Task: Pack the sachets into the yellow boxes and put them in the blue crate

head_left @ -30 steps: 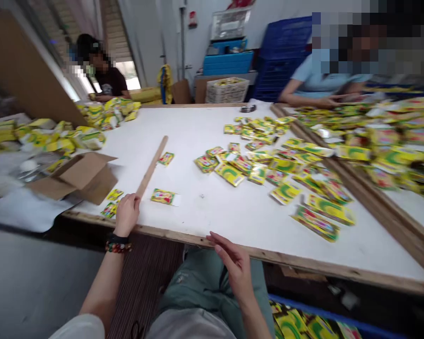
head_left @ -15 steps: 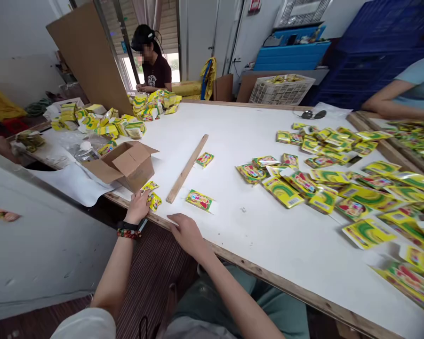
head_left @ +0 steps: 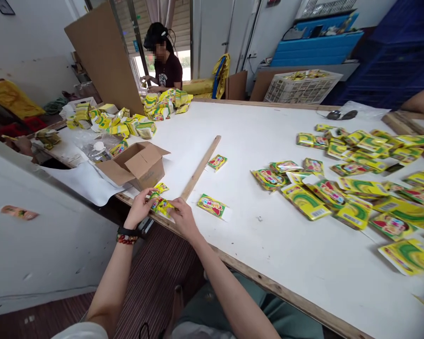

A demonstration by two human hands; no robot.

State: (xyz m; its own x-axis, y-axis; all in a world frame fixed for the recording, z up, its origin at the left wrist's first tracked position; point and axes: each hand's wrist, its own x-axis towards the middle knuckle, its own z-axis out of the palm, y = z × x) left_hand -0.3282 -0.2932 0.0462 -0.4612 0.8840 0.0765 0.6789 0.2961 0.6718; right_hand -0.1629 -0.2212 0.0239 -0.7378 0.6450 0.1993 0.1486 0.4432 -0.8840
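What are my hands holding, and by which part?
The left hand and right hand pinch small yellow sachets between them, apparently by the outer ends; how many sachets cannot be told.

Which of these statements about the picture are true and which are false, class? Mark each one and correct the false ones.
The left hand and right hand touch small yellow foil sachets: true.
A thin wooden strip lies on an open brown cardboard box: false, it lies on the white table.
A white lattice crate holds blue bottles: false, yellow sachets.
A person in a dark T-shirt is at the table's far end: true.
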